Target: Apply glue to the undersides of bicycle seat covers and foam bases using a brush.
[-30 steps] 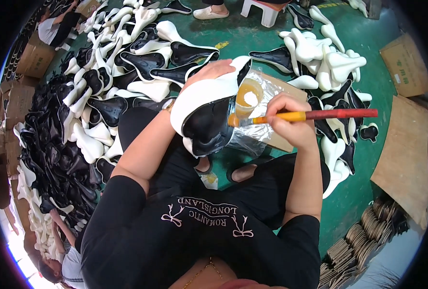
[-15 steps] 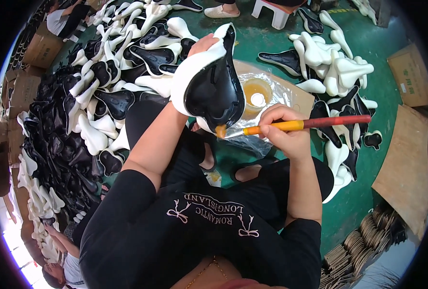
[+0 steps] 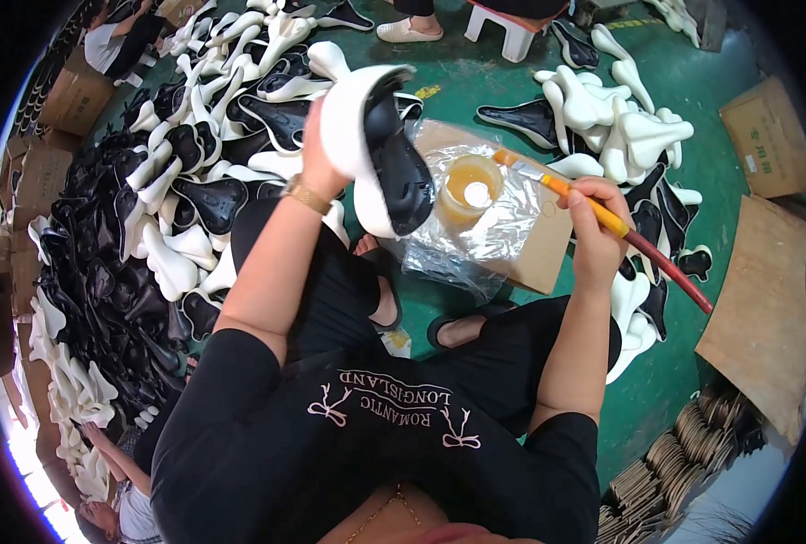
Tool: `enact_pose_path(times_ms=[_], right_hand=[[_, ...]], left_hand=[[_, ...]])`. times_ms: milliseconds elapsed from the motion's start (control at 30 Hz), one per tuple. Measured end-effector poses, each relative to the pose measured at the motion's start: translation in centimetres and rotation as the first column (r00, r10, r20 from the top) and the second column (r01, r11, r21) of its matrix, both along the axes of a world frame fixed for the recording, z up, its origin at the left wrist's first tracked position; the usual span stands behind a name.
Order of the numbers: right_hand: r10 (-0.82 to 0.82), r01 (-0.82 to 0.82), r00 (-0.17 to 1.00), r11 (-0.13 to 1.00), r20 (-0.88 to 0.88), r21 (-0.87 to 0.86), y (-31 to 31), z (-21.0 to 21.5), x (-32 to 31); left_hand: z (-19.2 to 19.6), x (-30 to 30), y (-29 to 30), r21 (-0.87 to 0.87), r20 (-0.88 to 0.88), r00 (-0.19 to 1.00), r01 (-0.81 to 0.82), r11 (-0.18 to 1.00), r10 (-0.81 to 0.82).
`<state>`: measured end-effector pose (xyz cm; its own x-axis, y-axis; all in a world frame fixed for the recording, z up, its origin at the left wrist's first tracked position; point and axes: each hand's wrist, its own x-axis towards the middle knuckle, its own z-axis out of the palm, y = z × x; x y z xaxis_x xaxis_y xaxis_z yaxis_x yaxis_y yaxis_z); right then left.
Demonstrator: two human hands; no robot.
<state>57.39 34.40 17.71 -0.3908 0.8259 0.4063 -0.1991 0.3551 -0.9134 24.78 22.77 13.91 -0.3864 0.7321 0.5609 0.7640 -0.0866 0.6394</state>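
My left hand grips a bicycle saddle by its white foam side, and the saddle's black hollow underside faces right. A paintbrush with a yellow and red handle is held in my right hand. Its bristles, coated in something yellowish, are just above and right of an open jar of yellow liquid, apart from the saddle. The jar stands on crinkled clear plastic spread over a cardboard box in front of me.
White saddle pads and black shells form a large heap at left. A smaller saddle pile lies at right on the green floor. Cartons and a brown board stand far right. A white stool and other people are nearby.
The brush has left the saddle's lower edge and moved up and right to beside the jar. My left hand has turned the saddle and shifted it slightly left.
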Motion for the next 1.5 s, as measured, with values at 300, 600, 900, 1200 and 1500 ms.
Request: enact_pose_path(times_ms=[300, 600, 900, 1200, 1500], right_hand=[[0.082, -0.076, 0.965, 0.997, -0.249, 0.033, -0.8, 2.3, -0.1], [0.021, -0.126, 0.963, 0.916, 0.267, 0.381, -1.4, 3.4, -1.0], [-0.174, 0.107, 0.974, 0.919, 0.147, 0.380, -1.2, 4.5, 1.9], [0.084, -0.108, 0.882, 0.994, 0.464, 0.025, 0.6, -4.6, -2.6], [-0.060, -0.004, 0.878, 0.991, 0.474, 0.134, 1.7, -4.3, -2.5]], left_hand=[[6.6, 3.6, -2.8, -0.094, -0.586, 0.810, -0.115, 0.989, 0.039], [7.7, 7.2, -2.1, -0.131, -0.592, 0.805, -0.067, 0.989, -0.024], [7.7, 6.2, -2.6, -0.115, -0.572, 0.817, -0.169, 0.979, 0.074], [8.1, 3.3, -3.8, -0.137, -0.680, 0.713, -0.351, 0.926, 0.169], [7.5, 3.1, -4.1, -0.143, -0.663, 0.732, -0.330, 0.933, 0.157]])
